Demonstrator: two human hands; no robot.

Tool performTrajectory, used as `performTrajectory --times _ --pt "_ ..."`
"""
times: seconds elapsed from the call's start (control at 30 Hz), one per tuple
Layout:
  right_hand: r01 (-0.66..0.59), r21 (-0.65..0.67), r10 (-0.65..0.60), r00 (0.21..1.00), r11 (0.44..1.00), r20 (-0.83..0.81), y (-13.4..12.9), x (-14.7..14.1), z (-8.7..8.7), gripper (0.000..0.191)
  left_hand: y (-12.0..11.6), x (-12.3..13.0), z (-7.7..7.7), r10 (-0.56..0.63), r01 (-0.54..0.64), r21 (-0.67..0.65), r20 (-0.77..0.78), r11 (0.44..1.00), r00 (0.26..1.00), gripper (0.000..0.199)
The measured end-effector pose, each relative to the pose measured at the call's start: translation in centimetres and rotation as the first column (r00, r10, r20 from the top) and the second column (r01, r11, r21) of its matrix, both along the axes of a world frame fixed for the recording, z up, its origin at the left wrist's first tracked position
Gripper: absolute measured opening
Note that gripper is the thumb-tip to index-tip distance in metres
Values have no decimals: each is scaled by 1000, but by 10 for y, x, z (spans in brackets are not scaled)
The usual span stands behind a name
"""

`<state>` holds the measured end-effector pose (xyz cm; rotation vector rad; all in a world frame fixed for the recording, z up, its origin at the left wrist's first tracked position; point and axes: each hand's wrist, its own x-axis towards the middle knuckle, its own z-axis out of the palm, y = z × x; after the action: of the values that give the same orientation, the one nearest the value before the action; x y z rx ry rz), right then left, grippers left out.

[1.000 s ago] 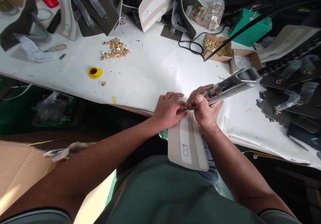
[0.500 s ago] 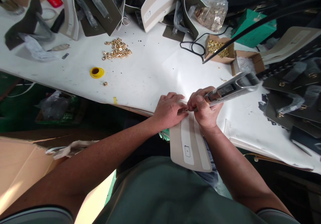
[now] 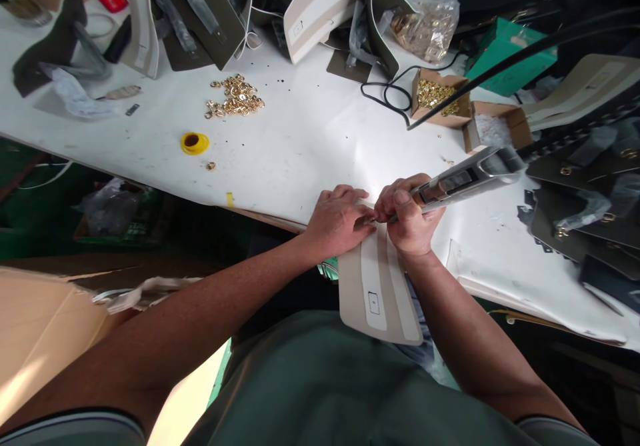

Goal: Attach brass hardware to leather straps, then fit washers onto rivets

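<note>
Head view shows the right hand's fingers wrapped round the silver tool [image 3: 465, 178]; the left hand [image 3: 337, 218], fingers bent, pinching what I cannot tell, should best steady the beige panel [image 3: 354, 289] overhanging the tabletop [image 3: 300, 146].

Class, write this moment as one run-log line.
left hand: on beige panel | right hand: grips metal tool, tip by left hand | panel: near end overhangs white table

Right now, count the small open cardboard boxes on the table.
2: the gold-piece box and, directly to its right in the picture, the white-filled box, both beyond the right hand. Others may be hidden.
</note>
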<state>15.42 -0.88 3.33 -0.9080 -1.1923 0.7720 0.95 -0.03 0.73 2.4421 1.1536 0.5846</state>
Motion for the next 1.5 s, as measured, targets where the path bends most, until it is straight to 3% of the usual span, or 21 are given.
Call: performTrajectory --times 0.37,0.53,0.67,0.77,0.87,0.93,1.03,1.17,1.23,1.27,1.33,1.4,1.5 --pt "113 -89 -108 993 990 55 -1 1 -5 40 -1 0 2 -6 7 14 -32 1000 999 22" --pt "74 -159 -62 995 984 80 -5 6 -2 49 -7 0 6 4 -2 50 -45 999 999 27" --pt "77 -165 -69 996 983 53 -8 9 19 53 -7 0 5 7 -6 38 -21 999 1000 26" --pt "209 -145 -184 968 967 170 -6 20 44 51 -9 -1 7 7 -8 26 15 1000 1000 21" --pt "365 -182 -206 798 913 566 -3 40 57 52 -15 -3 14 27 -28 30 48 999 998 22" --pt "410 -261 -41 598 874 801 0 51 49 51 -19 -4 18 79 -82 42 72 996 994 26" --pt "430 -329 153 394 841 906 9 60 23 39 -21 -6 17 104 -111 63 99 992 990 20" --pt "451 -207 63 314 868 947 4 61 2 38 -28 -8 13 128 -138 83 123 987 984 15" --pt "476 -139 -41 349 869 936 -16 62 1 39 -32 -9 12 135 -146 79 131 986 982 15" --pt "496 -149 -79 410 855 909 -30 63 0 41 -34 -10 11 139 -150 74 135 986 981 16" --pt "513 -320 -66 599 796 798 -62 62 -4 50 -36 -11 9 150 -160 67 138 985 979 18" --pt "386 -543 22 800 746 600 -96 54 -14 61 -37 -10 6 168 -181 78 145 980 975 19" --pt "186 -696 41 954 693 296 -132 33 -29 84 -40 -7 3 206 -231 118 190 966 960 19"
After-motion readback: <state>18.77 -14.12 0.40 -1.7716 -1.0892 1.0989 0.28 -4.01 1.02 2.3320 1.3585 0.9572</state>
